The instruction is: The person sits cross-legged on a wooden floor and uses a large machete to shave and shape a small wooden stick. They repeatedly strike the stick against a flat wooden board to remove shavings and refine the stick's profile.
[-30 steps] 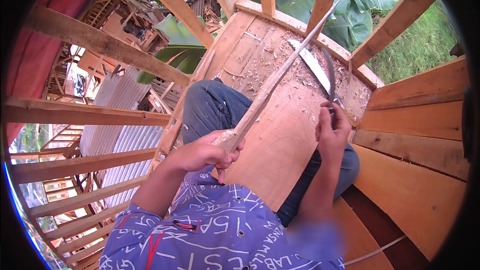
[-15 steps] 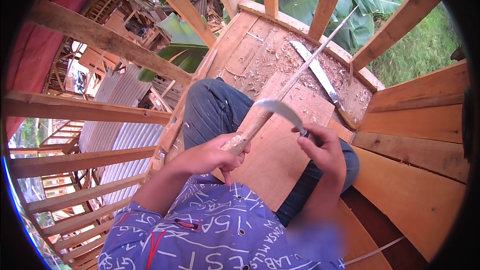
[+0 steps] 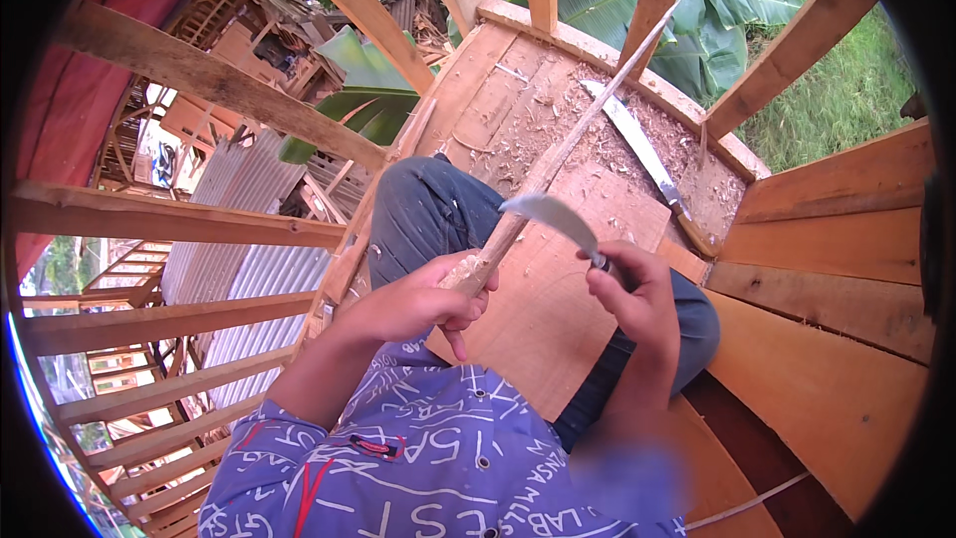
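Note:
My left hand [image 3: 438, 297] is closed around the thick, whittled near end of a long tapering wooden stick [image 3: 539, 176]. The stick slants away from me to the upper right, its thin tip reaching past the floor's edge. In my right hand [image 3: 634, 294] I grip the dark handle of a curved knife [image 3: 555, 216]. Its blade points left and lies across or just above the stick, a little beyond my left hand; whether it touches I cannot tell. Below both is a flat wooden board [image 3: 543, 324] across my lap.
A machete [image 3: 637, 144] with a wooden handle lies on the plank floor [image 3: 488, 90] among wood shavings. Wooden railing slats [image 3: 189, 227] stand at the left and far side. A plank wall [image 3: 827, 239] rises on the right. Banana leaves [image 3: 717, 15] hang beyond the far edge.
The stick's far tip has swung left and now sits nearer the railing post. The knife has shifted slightly left and toward the stick's near end, with my right hand.

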Demonstrator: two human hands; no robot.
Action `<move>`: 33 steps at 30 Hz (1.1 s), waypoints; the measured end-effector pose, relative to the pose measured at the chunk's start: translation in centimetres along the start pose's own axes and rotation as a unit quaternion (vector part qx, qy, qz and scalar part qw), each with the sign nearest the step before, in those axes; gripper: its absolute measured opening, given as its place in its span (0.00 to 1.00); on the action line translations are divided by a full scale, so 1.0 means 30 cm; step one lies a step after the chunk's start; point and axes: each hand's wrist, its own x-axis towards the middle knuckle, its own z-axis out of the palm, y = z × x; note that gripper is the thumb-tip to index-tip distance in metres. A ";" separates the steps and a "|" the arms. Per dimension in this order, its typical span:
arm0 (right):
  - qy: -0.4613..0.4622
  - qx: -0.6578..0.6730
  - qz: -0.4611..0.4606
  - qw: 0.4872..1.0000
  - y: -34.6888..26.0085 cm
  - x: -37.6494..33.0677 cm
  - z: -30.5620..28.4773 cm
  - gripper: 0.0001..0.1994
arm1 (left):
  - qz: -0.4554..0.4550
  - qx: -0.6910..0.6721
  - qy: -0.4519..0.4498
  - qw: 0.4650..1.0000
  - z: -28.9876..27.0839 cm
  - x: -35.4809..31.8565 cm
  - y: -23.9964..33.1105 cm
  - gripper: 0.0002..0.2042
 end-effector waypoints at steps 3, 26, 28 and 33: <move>0.178 0.115 0.011 0.977 0.024 0.038 -0.028 0.08 | 0.000 0.009 -0.002 1.000 0.018 0.009 -0.004 0.14; 0.224 -0.377 -0.097 0.893 0.095 0.084 0.026 0.23 | 0.020 0.136 0.116 0.984 0.093 0.016 -0.039 0.13; 0.206 -0.367 -0.126 0.898 0.093 0.079 0.060 0.23 | 0.032 0.138 0.121 0.982 0.092 0.028 -0.051 0.13; 0.163 -0.366 -0.173 0.899 0.076 0.079 0.123 0.24 | 0.055 0.148 0.148 0.976 0.115 0.025 -0.049 0.13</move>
